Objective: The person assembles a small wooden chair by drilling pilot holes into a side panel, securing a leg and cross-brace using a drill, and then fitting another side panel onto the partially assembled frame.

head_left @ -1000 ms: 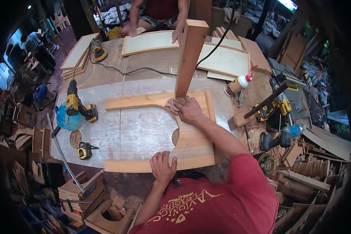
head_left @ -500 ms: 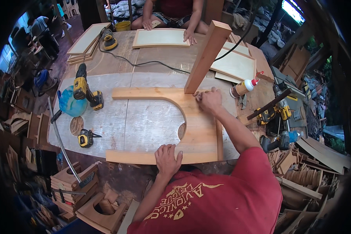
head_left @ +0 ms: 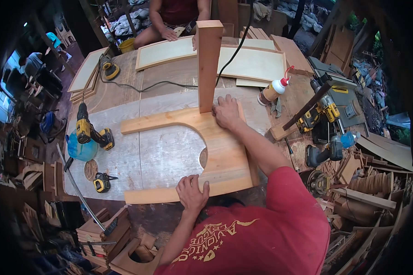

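Observation:
A U-shaped wooden panel lies on the worktable, its two arms extending left around a curved cut-out. From its far side rises a square wooden post, standing upright. My right hand grips the panel's far edge just right of the post's base, its fingers bent over the wood. On the near arm rests my left hand, fingers laid over the top and thumb apart. A yellow-black cordless drill stands left of the panel, and a glue bottle with a red nozzle is to its right.
A tape measure and a metal bar clamp are at the near left. Several drills crowd the right edge. A sander trails a black cable across the table. Across from me, another person sits by light framed panels.
The view has shifted and turned. My right hand now reaches farther over the panel's far edge beside the post. My left hand stays on the near arm.

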Demonstrator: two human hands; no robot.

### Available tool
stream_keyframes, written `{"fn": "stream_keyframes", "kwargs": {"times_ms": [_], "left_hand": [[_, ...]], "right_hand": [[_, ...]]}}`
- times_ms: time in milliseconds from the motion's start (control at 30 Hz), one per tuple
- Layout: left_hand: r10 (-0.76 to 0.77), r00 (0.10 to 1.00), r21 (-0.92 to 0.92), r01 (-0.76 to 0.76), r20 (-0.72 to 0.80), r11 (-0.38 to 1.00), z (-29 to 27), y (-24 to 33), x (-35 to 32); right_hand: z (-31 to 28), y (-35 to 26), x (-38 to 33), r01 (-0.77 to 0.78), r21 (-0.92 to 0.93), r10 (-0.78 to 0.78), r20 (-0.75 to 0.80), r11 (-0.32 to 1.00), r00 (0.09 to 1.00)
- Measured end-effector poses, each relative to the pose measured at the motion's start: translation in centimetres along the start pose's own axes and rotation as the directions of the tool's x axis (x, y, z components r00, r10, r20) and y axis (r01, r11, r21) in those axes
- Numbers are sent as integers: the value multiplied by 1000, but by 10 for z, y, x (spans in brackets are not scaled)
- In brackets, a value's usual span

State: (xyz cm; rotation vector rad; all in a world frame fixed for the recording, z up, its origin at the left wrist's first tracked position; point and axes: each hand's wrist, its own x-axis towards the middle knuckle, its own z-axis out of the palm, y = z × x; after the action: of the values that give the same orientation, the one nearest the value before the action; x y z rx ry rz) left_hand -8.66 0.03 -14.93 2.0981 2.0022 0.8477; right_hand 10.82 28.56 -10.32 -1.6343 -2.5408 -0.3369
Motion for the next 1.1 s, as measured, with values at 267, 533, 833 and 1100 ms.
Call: {"fn": "stream_keyframes", "kwargs": {"times_ms": [267, 533, 833, 1100], "left_hand": [[9, 1000, 52, -9, -4, 999, 0, 6, 1], [-8, 1000, 52, 9, -14, 999, 0, 7, 0], [-10, 999, 24, 11, -46, 1000, 2, 5, 0], [-16, 999, 17, 16, -43, 1000, -1, 7, 2]], "right_hand": [[-20, 43, -9, -54, 32, 58, -166, 998, 984], [10, 47, -18, 79, 65, -79, 4, 995, 997], [2, 42, -31, 213, 24, -211, -46, 977, 976], [-3, 53, -57, 406, -82, -414, -144, 910, 899]]}}
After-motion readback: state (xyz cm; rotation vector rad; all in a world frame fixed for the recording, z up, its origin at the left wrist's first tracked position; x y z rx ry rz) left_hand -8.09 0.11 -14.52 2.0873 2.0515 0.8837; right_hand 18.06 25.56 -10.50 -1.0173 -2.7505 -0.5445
